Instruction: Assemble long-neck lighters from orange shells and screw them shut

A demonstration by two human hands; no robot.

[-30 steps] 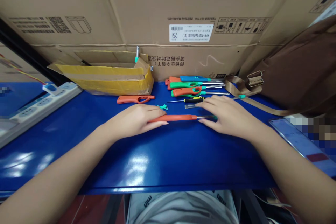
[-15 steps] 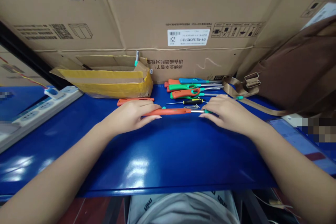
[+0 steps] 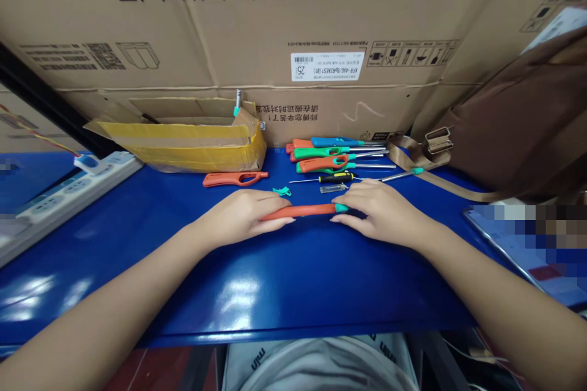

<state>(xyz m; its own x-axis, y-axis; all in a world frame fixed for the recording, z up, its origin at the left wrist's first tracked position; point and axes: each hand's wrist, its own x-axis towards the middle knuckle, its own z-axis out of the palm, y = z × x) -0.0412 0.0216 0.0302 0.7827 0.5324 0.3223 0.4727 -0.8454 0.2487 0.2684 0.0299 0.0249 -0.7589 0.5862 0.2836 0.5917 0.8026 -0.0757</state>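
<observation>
An orange long-nosed lighter (image 3: pixel 305 211) lies level between my two hands, just above the blue table. My left hand (image 3: pixel 245 218) is closed around its left end, thumb below and fingers above. At its right end my right hand (image 3: pixel 380 211) pinches the green collar (image 3: pixel 341 208); what lies within the palm is hidden. A small green plastic piece (image 3: pixel 282 191) is beyond my left fingertips. Behind my right hand rest a clear small part (image 3: pixel 333 188), a yellow-and-black screwdriver (image 3: pixel 337 178) and a metal tube with a green end (image 3: pixel 403 175).
Several lighters (image 3: pixel 323 162) in orange, green and blue lie in a pile at the back. An orange lighter casing (image 3: pixel 233 179) is in front of a yellow-taped carton (image 3: pixel 192 145). A power strip (image 3: pixel 59 192) sits left, a phone (image 3: pixel 513 244) right, beside a brown strap (image 3: pixel 458 186).
Both hands have come closer together and slightly nearer to me. The green collar now meets the orange body, where bare metal tube showed between them. The small green piece is more exposed.
</observation>
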